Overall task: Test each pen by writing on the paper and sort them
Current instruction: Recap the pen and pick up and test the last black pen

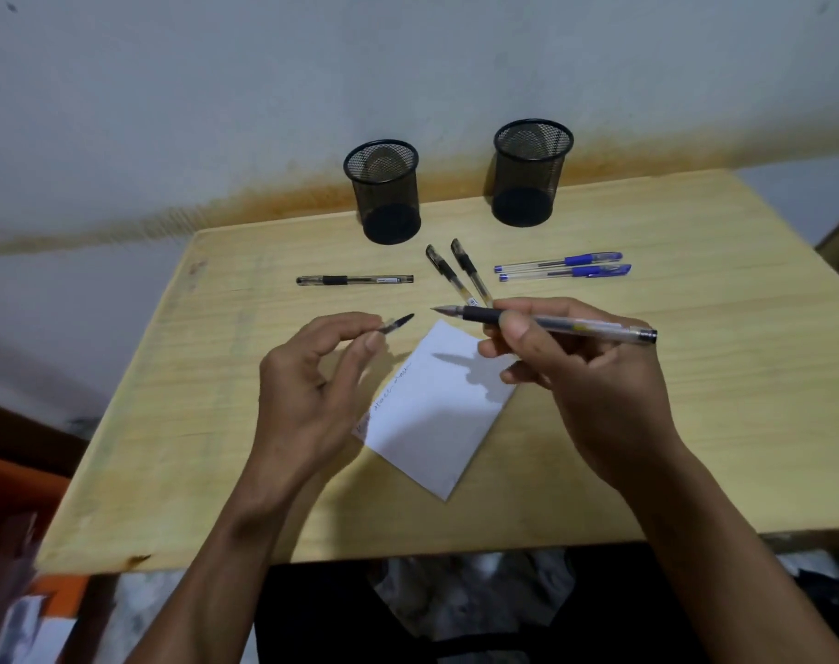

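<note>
My right hand (571, 371) holds an uncapped clear pen with a black grip (575, 325), its tip pointing left above the white paper (436, 414). My left hand (312, 376) pinches the pen's cap (398, 324) between thumb and fingers, left of the tip. The paper lies tilted on the table and bears some scribbled lines along its left edge. One black pen (355, 280) lies alone at the left. Two black pens (460, 275) lie side by side in the middle. Two blue pens (561, 266) lie at the right.
Two black mesh pen cups stand at the back of the wooden table (695, 424): the left cup (384, 194) and the right cup (530, 174), both showing no pens inside. A wall rises right behind them. Clutter lies on the floor below the table's front edge.
</note>
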`<act>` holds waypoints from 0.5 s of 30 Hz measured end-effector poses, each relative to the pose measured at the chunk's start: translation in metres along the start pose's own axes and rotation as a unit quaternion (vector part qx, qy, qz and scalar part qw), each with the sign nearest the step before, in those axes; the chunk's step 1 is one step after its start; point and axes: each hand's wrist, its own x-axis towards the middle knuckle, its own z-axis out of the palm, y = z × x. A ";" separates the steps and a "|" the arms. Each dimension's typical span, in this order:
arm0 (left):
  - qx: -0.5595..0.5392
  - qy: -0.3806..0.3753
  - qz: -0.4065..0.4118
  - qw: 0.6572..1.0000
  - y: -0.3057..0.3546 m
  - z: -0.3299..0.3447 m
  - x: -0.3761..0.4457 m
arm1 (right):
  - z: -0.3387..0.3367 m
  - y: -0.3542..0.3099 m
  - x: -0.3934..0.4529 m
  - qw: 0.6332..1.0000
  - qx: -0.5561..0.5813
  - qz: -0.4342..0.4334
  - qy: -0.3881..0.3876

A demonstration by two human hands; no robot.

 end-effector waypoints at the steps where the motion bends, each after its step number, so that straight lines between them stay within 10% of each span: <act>1: -0.008 -0.005 0.011 1.000 0.001 0.000 -0.001 | 0.001 0.000 0.001 0.999 -0.036 -0.013 0.003; 15: -0.045 -0.092 0.042 0.994 0.006 -0.005 -0.002 | 0.011 0.004 0.010 0.987 -0.143 -0.033 -0.071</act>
